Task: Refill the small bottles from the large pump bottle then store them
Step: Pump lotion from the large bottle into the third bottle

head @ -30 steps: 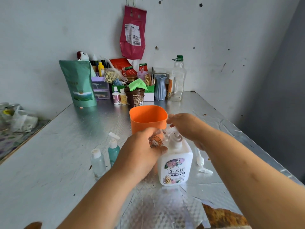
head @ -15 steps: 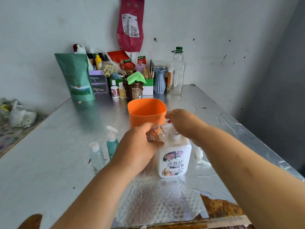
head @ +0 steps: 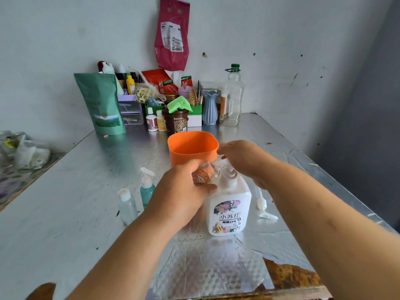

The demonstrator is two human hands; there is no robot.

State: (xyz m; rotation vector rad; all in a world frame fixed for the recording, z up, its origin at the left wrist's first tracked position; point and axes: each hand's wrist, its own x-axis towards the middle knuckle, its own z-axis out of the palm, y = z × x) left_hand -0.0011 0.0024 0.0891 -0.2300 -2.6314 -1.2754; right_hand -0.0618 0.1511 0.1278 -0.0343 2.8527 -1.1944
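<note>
A home, by the look of it a plain household corner. A foil-covered table (head: 75, 213) stands against bare, pitted painted walls (head: 65, 40). At 12 o'clock domestic clutter lines the wall: a green pouch (head: 101, 105), purple drawers (head: 131, 110), a blue vase (head: 209, 109), a clear bottle (head: 233, 98), a brown tub (head: 175, 122) under a green cloth (head: 179, 105), and a hairbrush (head: 192, 97). A red bag (head: 172, 35) hangs above them. Plastic bags (head: 28, 152) lie at 9 o'clock. A flowered pump bottle (head: 228, 213) of hand soap stands at centre.
</note>
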